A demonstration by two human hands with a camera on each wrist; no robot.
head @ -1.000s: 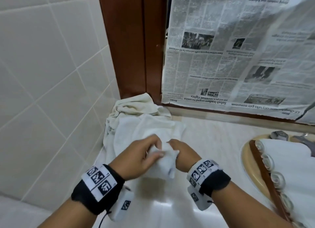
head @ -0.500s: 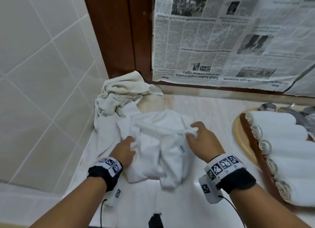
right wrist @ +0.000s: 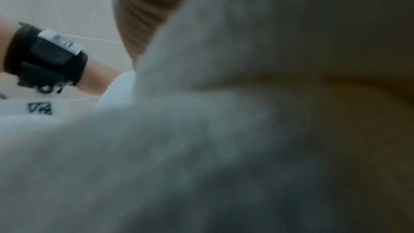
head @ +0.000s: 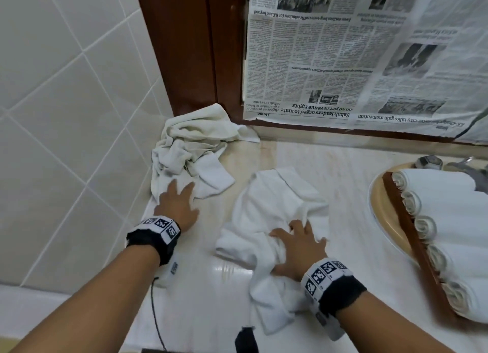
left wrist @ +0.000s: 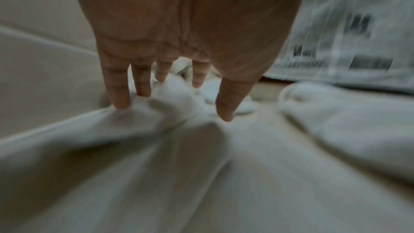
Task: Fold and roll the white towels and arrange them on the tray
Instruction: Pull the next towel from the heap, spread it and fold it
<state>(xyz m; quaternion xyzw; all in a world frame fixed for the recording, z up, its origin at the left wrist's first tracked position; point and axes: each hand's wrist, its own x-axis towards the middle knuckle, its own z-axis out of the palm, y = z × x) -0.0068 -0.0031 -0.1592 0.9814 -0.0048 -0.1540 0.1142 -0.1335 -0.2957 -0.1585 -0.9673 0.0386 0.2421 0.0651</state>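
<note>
A crumpled white towel [head: 274,207] lies on the pale counter, apart from the pile. My right hand [head: 290,231] presses on its near part with fingers spread; cloth bunches by the thumb. The right wrist view is filled by this towel [right wrist: 201,130]. My left hand [head: 182,191] rests with straight fingers on the near edge of a heap of unfolded towels [head: 187,147] in the corner; its fingertips [left wrist: 121,104] touch the heap [left wrist: 156,105]. At the right, a brown tray [head: 404,215] holds several rolled white towels [head: 449,220] in a row.
A tiled wall [head: 66,102] closes the left side. A brown wooden frame [head: 190,49] and taped newspaper [head: 356,62] stand behind the counter. The tray sits over a beige basin rim [head: 380,194], with a metal tap [head: 427,162] behind it. A black cable [head: 155,313] hangs near my left forearm.
My hands have parted. The right hand drew the crumpled towel rightward, away from the heap, and now presses it down. The left hand let go and moved left onto the heap.
</note>
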